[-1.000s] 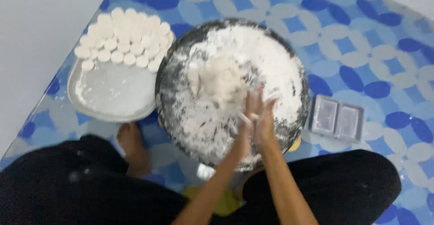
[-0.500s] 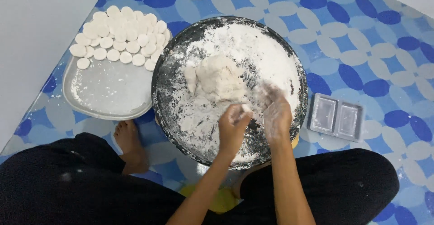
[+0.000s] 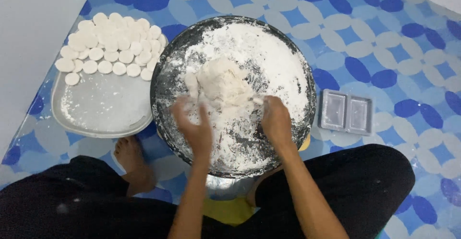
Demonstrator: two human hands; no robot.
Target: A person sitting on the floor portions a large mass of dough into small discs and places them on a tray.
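dough lump [image 3: 222,83] just beyond left hand [image 3: 194,126] and right hand [image 3: 275,120]

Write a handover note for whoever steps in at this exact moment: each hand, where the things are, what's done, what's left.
Left hand: floury, open, at the near side of the dough lump.
Right hand: floury, resting in the flour at the lump's right edge.
Dough lump sits mid round dark pan.
Done: many small white discs stacked at the far end of the metal tray.
Left: the lump is still unshaped; near half of the tray is free.
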